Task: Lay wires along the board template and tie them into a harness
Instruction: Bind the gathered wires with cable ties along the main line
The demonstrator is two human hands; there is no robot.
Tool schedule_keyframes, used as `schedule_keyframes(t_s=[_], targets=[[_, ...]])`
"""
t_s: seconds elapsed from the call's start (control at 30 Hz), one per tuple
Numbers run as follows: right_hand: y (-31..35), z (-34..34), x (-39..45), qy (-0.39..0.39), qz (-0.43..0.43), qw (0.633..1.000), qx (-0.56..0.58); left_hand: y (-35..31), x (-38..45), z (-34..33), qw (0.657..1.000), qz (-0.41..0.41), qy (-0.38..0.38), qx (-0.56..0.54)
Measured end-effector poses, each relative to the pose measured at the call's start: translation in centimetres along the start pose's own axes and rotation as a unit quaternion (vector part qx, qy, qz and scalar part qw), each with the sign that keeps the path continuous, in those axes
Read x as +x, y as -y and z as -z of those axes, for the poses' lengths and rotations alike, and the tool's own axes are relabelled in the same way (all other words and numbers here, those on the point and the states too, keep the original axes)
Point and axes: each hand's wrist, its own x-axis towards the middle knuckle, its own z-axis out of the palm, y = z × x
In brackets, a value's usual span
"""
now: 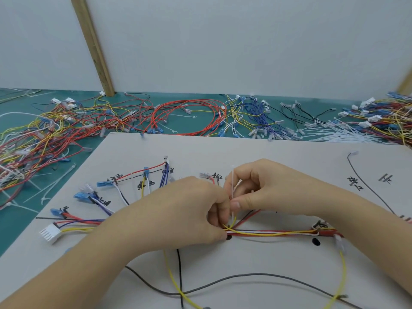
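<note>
Both hands meet over the wire bundle (267, 232) on the board template (256, 152): left hand (189, 210) pinches the wires, right hand (263, 186) pinches the upright white cable tie (233, 186).

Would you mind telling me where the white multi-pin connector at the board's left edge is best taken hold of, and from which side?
Grip the white connector across its two broad flat faces, coming from the board's open left edge. Its wires leave on the right, toward the left hand, so that side is crowded, and the ribbed open end points left and down. This is a judgement from its pose only.
</note>
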Motion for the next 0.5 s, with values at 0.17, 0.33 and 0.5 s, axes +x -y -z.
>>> schedule_keyframes(t_s=[0.17,0.33,0.5], targets=[[0.3,0.1,-0.2,0.004,-0.017,1.000,0.006,-0.1,0.2,0.1,0.997,-0.058,-0.021,0.047],[0.3,-0.3,-0.2,-0.029,-0.019,0.999,-0.011,-0.1,0.0,0.7,0.993,-0.105,-0.038,0.046],[0.3,-0.1,-0.2,-0.054,0.006,0.998,-0.022,0.3,0.0,0.9,0.993,-0.094,-0.024,0.066]])
